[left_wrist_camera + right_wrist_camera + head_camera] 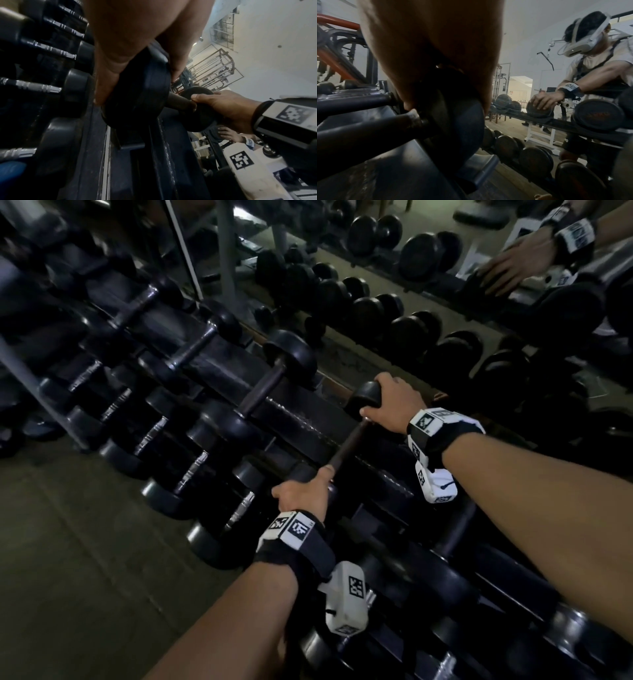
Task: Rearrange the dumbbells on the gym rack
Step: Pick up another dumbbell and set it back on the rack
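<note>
We can't read any real text here. The wrist bands (297, 530) and white camera housings (346, 594) carry only black-and-white square fiducial markers, no letters or numbers. In the right wrist view, the dumbbell end plate (599, 115) in the mirror, right of the reflected hand, shows faint reddish embossed lettering, too dim and blurred for us to make out.

The left hand (301, 494) covers the near head of the dumbbell (347, 445), and the right hand (397, 405) hides much of the far head. In both wrist views the palm blocks the fingers' far side. The rack (308, 419) runs off the head view's edges. Weight markings are too dark to read.
</note>
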A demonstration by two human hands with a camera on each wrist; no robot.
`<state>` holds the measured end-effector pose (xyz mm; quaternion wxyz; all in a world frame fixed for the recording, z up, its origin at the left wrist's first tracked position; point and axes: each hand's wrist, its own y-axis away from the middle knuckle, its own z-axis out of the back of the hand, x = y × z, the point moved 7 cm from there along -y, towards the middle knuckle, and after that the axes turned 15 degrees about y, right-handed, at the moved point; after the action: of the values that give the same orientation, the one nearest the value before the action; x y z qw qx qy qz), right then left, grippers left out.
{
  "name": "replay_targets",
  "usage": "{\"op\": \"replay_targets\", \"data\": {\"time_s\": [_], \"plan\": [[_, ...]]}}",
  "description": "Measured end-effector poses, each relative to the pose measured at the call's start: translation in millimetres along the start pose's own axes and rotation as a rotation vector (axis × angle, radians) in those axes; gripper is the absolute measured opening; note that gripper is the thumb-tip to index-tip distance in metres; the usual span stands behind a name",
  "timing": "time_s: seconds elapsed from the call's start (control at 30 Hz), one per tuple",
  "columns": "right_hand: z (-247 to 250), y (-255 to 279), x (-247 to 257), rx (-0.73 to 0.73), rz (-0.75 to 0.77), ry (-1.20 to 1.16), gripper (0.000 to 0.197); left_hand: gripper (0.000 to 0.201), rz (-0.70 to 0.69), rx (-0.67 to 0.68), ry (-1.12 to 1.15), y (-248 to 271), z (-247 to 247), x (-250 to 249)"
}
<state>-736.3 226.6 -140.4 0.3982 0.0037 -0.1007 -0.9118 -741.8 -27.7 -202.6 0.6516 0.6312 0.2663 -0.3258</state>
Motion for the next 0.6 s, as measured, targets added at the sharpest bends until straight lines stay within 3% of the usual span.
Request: {"op": "replay_targets", "data": {"time_s": [0.17, 0.23, 0.37, 0.5, 0.6], "plan": [[13, 42, -17, 0.021, -0.009, 0.018, 0.073, 0.092, -0.007, 0.031, 0.011, 37, 21, 16], [26, 66, -29, 0.024, -0.006, 0.03, 0.068, 0.075, 0.001, 0.058, -0.029, 58, 28, 27], [58, 126, -61, -0.022, -0.054, 0.038, 0.059, 0.043, -0.144, 0.157, -0.056, 110, 22, 31], [79, 186, -92, -0.052, -0.092, 0.088, 0.051, 0.047, -0.162, 0.3, -0.022, 163, 6, 38], [91, 218, -118, -0.062, -0.125, 0.112, 0.047, 0.052, -0.151, 0.331, -0.015, 193, -2, 48]]}}
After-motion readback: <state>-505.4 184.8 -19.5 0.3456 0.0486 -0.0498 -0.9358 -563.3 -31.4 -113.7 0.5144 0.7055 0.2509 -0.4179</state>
